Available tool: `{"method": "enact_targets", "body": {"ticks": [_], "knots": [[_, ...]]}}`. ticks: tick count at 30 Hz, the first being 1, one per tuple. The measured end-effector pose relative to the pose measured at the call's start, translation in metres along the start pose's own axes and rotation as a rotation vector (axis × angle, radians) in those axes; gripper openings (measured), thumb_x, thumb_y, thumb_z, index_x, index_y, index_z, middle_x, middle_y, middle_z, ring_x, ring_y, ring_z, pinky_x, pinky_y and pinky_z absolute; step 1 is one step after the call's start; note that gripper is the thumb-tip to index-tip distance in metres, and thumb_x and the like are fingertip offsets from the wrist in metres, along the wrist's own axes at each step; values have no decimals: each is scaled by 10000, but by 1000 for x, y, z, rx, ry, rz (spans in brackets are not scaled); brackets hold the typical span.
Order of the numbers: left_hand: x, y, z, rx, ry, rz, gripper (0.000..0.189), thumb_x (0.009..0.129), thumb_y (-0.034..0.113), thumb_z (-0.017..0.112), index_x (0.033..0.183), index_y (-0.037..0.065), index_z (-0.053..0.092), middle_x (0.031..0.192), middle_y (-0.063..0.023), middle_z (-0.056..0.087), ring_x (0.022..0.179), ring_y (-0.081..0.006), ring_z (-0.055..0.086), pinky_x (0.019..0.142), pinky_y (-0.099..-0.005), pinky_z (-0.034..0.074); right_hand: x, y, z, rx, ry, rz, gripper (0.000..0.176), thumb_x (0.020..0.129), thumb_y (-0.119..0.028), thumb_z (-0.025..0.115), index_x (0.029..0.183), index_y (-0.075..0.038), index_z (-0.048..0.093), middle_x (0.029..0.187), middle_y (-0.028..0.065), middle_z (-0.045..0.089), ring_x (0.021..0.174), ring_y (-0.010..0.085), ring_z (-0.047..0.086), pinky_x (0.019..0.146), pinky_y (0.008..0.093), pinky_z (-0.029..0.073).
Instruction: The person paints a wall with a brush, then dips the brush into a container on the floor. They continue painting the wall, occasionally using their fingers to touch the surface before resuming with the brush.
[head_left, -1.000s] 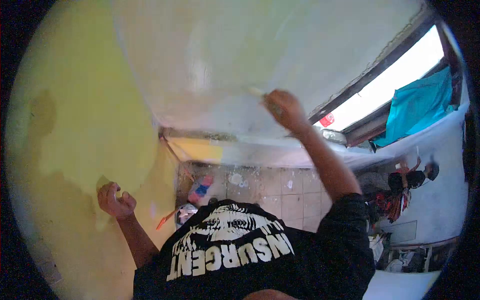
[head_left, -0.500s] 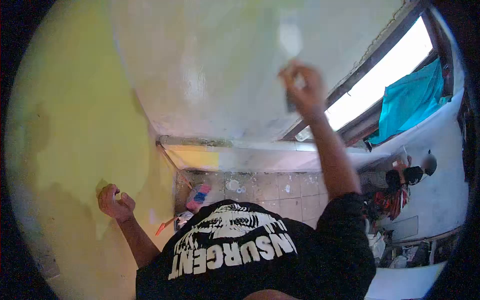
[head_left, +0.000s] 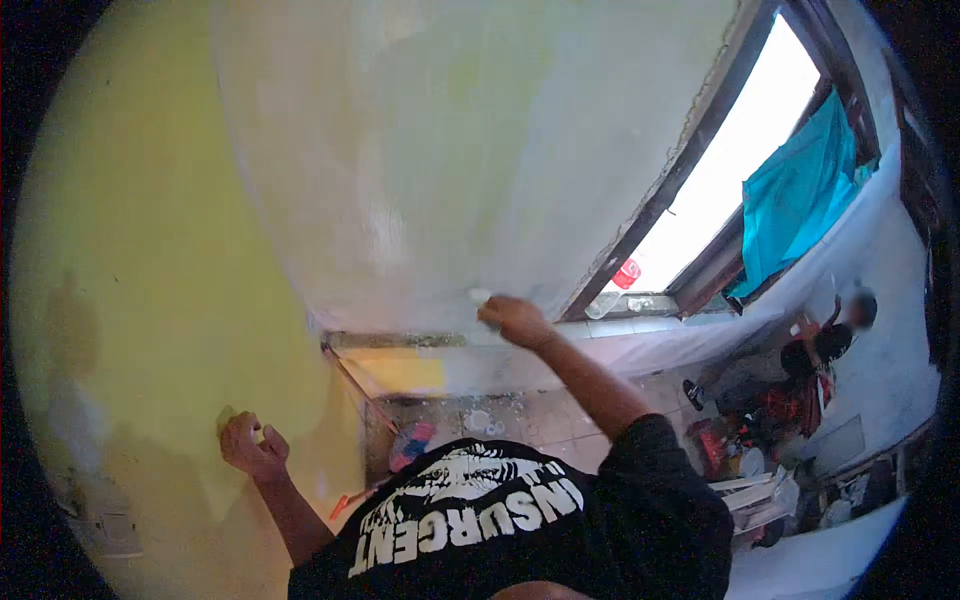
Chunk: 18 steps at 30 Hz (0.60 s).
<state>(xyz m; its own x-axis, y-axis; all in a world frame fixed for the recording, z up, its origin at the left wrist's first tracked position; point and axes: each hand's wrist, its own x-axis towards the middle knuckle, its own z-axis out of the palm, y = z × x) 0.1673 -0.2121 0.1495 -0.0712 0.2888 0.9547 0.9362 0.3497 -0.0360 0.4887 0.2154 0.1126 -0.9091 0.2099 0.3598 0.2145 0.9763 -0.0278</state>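
Note:
My right hand (head_left: 515, 322) is closed around a small tool with a pale head (head_left: 480, 295), held at the lower part of the whitish wall (head_left: 420, 200). Most of this tool is covered by my fingers, and I cannot tell its exact kind. My left hand (head_left: 253, 447) is over by the yellow wall (head_left: 150, 330), its fingers loosely curled and the thumb apart from them. Nothing shows in that hand. White patches and streaks lie over the greenish paint of the wall in front of me.
A window (head_left: 715, 150) with a dark frame and a teal cloth (head_left: 800, 190) is on the right. On its sill stands a red-topped clear container (head_left: 626, 274). A stick (head_left: 360, 385) leans in the corner. Another person (head_left: 825, 345) is at the far right, near a pile of things.
My right hand has come down and left with the tool, from high on the wall to its lower part. My left hand has shifted slightly down and right, and the view has tilted.

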Motion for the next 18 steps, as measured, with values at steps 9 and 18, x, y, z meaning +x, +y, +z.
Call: {"method": "enact_targets", "body": {"ticks": [9,18], "knots": [[6,3,-1,-33,36,18,247,994,283,470,1004,42,525,730,-97,571,567,-264,546,541,-413,450,92,-40,-286,-18,563,-102,212,790,4,735,989,-31,670,876,144,643,782,283,635,674,370,507],[-5,-4,-2,-10,13,27,192,974,237,521,1007,48,527,792,-113,620,628,-289,606,574,-427,488,62,-46,-173,114,172,-39,121,844,-80,707,942,-39,649,916,109,653,810,300,643,701,374,519]]}}
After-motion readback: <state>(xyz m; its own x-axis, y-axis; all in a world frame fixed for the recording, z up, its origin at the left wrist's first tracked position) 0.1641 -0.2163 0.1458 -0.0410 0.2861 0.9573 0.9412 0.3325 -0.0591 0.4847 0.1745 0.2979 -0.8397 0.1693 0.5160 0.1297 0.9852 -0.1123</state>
